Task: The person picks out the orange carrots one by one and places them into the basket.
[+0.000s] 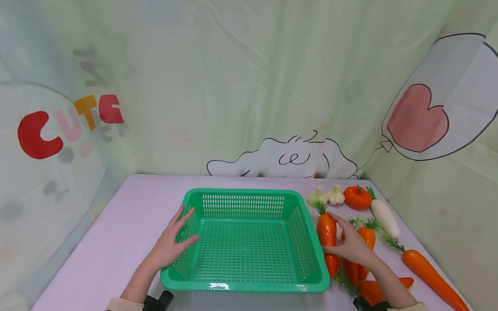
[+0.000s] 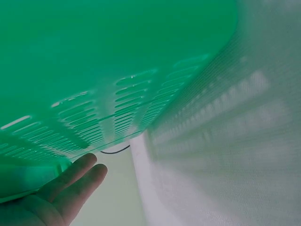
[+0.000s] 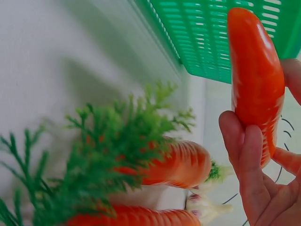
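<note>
A green plastic basket [image 1: 249, 286] with slotted walls stands on the pale tabletop. My left hand [image 1: 173, 242] is at its left rim, fingers straight and spread, the thumb pointing over the inside. In the left wrist view, two straight fingers [image 2: 77, 186] lie beside the basket's outer wall [image 2: 108, 108]. Just outside the right rim, my right hand [image 1: 352, 244] holds an orange carrot [image 1: 327, 229] between thumb and fingers. The carrot [image 3: 256, 66] appears smooth and slightly curved in the right wrist view, with the slotted basket wall [image 3: 207, 47] behind it.
More orange carrots [image 1: 374, 291] with leafy tops lie under and beside the right forearm. A long carrot [image 1: 432, 276] and a white radish [image 1: 385, 216] lie along the right side. At the back are two garlic bulbs [image 1: 335, 195] and an orange pumpkin [image 1: 358, 198]. Curtains [image 1: 249, 86] surround the table.
</note>
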{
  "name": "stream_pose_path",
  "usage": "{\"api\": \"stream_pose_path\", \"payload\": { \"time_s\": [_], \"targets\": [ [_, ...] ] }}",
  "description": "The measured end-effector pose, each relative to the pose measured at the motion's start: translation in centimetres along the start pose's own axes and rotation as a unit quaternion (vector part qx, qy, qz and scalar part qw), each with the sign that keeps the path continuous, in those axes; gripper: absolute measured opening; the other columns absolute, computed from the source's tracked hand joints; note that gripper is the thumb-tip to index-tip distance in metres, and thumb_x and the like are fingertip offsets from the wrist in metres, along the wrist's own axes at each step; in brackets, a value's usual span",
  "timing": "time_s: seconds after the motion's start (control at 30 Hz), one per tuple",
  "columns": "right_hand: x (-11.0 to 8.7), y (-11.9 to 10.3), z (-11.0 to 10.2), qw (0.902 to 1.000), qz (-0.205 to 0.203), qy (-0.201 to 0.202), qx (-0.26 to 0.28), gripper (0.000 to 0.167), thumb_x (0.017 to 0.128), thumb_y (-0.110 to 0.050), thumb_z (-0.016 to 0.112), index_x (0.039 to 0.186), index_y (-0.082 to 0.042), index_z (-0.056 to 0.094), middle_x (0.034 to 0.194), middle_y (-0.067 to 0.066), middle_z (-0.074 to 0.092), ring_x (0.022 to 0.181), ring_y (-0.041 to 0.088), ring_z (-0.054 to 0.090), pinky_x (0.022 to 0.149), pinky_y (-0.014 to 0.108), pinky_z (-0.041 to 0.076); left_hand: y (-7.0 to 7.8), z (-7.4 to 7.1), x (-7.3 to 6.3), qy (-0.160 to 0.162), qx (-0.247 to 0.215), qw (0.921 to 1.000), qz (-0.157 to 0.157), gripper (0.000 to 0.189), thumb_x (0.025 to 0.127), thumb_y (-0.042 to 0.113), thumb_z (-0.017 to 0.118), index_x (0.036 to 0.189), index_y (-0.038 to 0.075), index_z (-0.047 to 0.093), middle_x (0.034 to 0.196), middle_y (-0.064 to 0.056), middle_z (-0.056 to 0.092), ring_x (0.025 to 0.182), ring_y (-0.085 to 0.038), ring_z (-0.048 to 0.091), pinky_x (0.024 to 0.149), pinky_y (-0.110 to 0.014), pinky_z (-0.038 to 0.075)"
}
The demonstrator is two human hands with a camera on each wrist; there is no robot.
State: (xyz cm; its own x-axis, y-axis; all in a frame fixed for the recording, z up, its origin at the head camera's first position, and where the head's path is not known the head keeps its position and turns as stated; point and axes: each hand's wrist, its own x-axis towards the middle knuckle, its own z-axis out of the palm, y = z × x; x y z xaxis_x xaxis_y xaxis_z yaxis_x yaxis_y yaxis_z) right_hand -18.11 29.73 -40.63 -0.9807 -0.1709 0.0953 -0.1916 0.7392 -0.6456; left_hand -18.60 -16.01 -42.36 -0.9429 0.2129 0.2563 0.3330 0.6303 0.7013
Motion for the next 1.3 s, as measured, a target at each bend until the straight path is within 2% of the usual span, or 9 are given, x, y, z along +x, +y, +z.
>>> {"api": "stream_pose_path", "payload": {
  "time_s": [0.1, 0.2, 0.3, 0.43, 0.5, 0.77, 0.97, 1.3],
  "targets": [
    [0.0, -0.3, -0.5, 0.9994, 0.021, -0.014, 0.024, 0.093, 0.072, -0.024, 0.078, 0.143, -0.004, 0.021, 0.136, 0.030, 0.027, 0.059, 0.020, 0.047, 0.053, 0.027, 0.045, 0.0, -0.1, 0.1, 0.002, 0.003, 1.0000, 0.000, 0.070, 0.085, 0.036, 0.062, 0.144, 0.014, 0.031, 0.151, -0.017, 0.010, 0.131, -0.046, 0.017, 0.088, -0.070, 0.027],
    [0.0, -0.7, -1.0, 0.9987, 0.038, -0.019, 0.029, 0.095, 0.073, -0.027, 0.077, 0.145, -0.008, 0.018, 0.136, 0.029, 0.026, 0.058, 0.019, 0.046, 0.053, 0.027, 0.044, -0.1, -0.2, 0.1, 0.002, 0.005, 1.0000, 0.000, 0.070, 0.085, 0.036, 0.062, 0.144, 0.014, 0.031, 0.151, -0.017, 0.009, 0.131, -0.046, 0.017, 0.088, -0.070, 0.028],
    [-0.1, -1.0, -1.5, 0.9991, 0.025, -0.012, 0.031, 0.095, 0.073, -0.027, 0.077, 0.146, -0.011, 0.018, 0.137, 0.027, 0.026, 0.051, 0.016, 0.045, 0.050, 0.027, 0.044, -0.1, -0.1, 0.1, 0.002, 0.006, 1.0000, 0.000, 0.070, 0.085, 0.035, 0.062, 0.144, 0.014, 0.031, 0.151, -0.017, 0.009, 0.132, -0.046, 0.017, 0.088, -0.070, 0.028],
    [-0.2, -1.6, -1.9, 0.9990, -0.016, 0.000, 0.041, 0.093, 0.074, -0.022, 0.077, 0.145, -0.009, 0.019, 0.138, 0.028, 0.025, 0.042, 0.014, 0.041, 0.044, 0.025, 0.041, 0.0, 0.1, 0.1, 0.003, 0.001, 1.0000, -0.003, 0.070, 0.085, 0.034, 0.063, 0.144, 0.015, 0.031, 0.151, -0.017, 0.009, 0.132, -0.045, 0.017, 0.089, -0.070, 0.027],
    [-0.3, -2.0, -2.0, 0.9985, -0.024, 0.001, 0.049, 0.092, 0.074, -0.021, 0.077, 0.145, -0.007, 0.020, 0.138, 0.028, 0.026, 0.040, 0.014, 0.040, 0.042, 0.025, 0.041, 0.1, 0.1, 0.1, 0.003, 0.001, 1.0000, -0.005, 0.070, 0.085, 0.033, 0.063, 0.144, 0.014, 0.031, 0.151, -0.017, 0.009, 0.132, -0.045, 0.017, 0.089, -0.070, 0.027],
    [0.2, -4.1, -2.1, 0.9983, -0.013, -0.014, 0.055, 0.095, 0.072, -0.026, 0.078, 0.146, -0.012, 0.020, 0.142, 0.028, 0.021, 0.043, 0.021, 0.048, 0.045, 0.025, 0.043, 0.1, 0.2, 0.0, 0.005, -0.001, 0.9999, -0.009, 0.069, 0.085, 0.033, 0.063, 0.144, 0.014, 0.031, 0.151, -0.016, 0.009, 0.132, -0.045, 0.017, 0.090, -0.070, 0.027],
    [0.7, -5.4, -1.8, 0.9962, -0.038, -0.028, 0.073, 0.096, 0.072, -0.022, 0.078, 0.145, -0.009, 0.017, 0.141, 0.029, 0.019, 0.046, 0.020, 0.052, 0.048, 0.027, 0.048, 0.0, 0.3, 0.1, 0.006, -0.004, 1.0000, -0.001, 0.069, 0.086, 0.033, 0.062, 0.144, 0.014, 0.031, 0.151, -0.016, 0.009, 0.132, -0.045, 0.017, 0.090, -0.070, 0.026],
    [2.1, -8.4, -1.2, 0.9925, -0.057, -0.055, 0.093, 0.094, 0.072, -0.021, 0.078, 0.144, -0.008, 0.019, 0.137, 0.028, 0.027, 0.048, 0.020, 0.054, 0.052, 0.028, 0.051, -0.2, 0.2, 0.1, 0.003, -0.001, 0.9999, -0.012, 0.069, 0.085, 0.032, 0.063, 0.144, 0.015, 0.030, 0.152, -0.014, 0.009, 0.133, -0.043, 0.016, 0.091, -0.069, 0.026]
  ]
}}
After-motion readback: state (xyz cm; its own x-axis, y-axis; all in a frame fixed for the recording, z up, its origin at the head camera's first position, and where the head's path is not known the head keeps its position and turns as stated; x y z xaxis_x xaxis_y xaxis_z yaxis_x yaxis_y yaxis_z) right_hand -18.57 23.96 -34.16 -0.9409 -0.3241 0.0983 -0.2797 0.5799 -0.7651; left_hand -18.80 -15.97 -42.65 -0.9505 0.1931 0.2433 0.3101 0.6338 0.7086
